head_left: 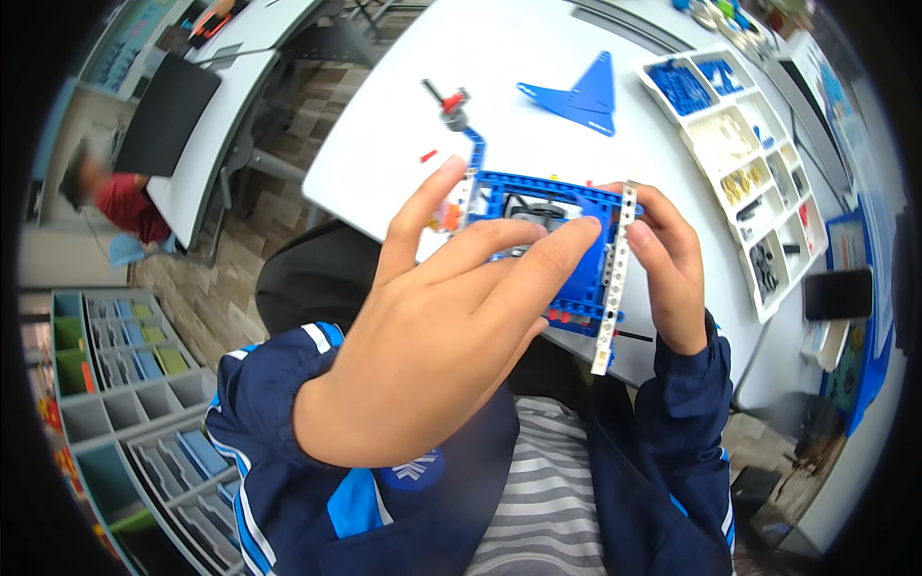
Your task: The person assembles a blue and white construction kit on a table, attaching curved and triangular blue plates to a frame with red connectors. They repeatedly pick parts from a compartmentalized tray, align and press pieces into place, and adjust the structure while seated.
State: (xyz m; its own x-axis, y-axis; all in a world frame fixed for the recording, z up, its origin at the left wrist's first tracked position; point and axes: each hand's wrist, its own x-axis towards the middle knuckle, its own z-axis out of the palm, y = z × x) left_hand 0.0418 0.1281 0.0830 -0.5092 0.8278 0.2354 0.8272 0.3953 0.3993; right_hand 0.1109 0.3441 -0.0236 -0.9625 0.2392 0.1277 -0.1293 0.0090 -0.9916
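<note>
The white perforated plastic beam (617,278) could pop off the blue plastic frame (552,186) if the right hand (678,269), fingers pinching the beam, twists against the left hand (432,331), fingers spread.

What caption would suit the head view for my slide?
Left hand over a blue construction-set frame, right hand at its white beam, divided parts tray on the table.
</note>
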